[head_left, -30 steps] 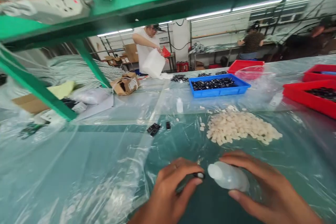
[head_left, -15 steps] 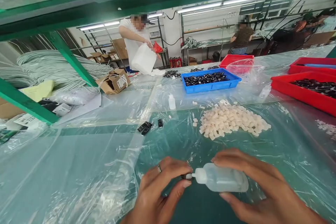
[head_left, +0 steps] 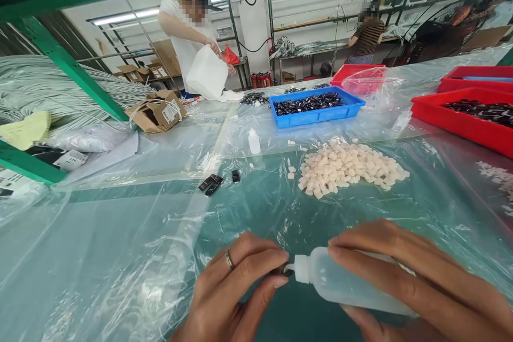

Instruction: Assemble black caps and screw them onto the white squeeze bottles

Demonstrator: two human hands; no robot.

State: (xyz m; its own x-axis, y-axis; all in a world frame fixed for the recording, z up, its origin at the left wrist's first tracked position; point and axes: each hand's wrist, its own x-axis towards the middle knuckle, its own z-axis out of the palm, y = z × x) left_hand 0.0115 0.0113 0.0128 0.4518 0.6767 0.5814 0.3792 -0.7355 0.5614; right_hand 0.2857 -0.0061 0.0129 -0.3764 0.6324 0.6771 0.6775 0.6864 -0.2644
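Head cam: right hand (head_left: 404,278) wraps the translucent plastic squeeze bottle (head_left: 344,283), its nozzle now touching the small black part (head_left: 284,271) pinched in the left hand's (head_left: 232,294) fingertips. A second ago the tip sat just off it; looks like dispensing's underway.

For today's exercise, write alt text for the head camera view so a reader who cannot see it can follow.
The right hand holds a translucent squeeze bottle on its side, nozzle against a small dark part pinched in the left hand, over a plastic-covered table. Behind lie a pile of pale pieces and a blue tray of dark parts.
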